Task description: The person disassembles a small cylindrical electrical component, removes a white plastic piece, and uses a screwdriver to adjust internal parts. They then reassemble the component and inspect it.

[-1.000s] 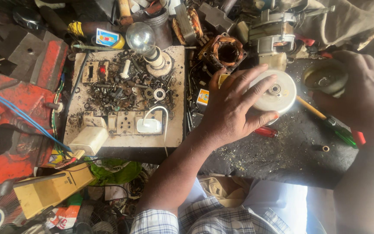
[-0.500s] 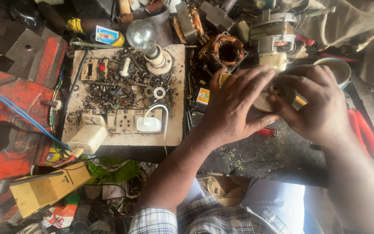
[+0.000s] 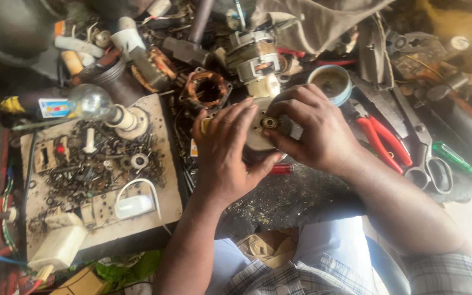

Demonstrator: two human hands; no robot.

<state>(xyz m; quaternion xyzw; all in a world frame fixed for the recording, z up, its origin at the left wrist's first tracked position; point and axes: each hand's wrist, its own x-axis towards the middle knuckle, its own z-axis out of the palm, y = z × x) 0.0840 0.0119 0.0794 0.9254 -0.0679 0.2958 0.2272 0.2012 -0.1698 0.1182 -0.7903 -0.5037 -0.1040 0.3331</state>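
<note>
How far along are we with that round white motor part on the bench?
Done: the white disc is off the bench and gripped in both hands. In hand: the left hand cups it from the side while the right hand pinches the brass hub at its centre. Left: the copper-wound stator and motor body lie apart behind, unassembled.

Two hands, one round motor part, on a crowded workshop desk.

Both hands, the left hand (image 3: 226, 154) and the right hand (image 3: 315, 131), close on a single pale round motor cover (image 3: 259, 134) with one brass bush (image 3: 270, 122) at its middle. Just right of the right hand lie one pair of red-handled pliers (image 3: 384, 141), one pair of scissors (image 3: 430, 158) and one green screwdriver (image 3: 457, 158). Above the hands sit one copper-wound stator (image 3: 206, 90) and one blue-rimmed cup (image 3: 330, 82). Left of the left hand, one board (image 3: 162, 203) carries one glass bulb (image 3: 89, 102) and screws too many to count.
</note>
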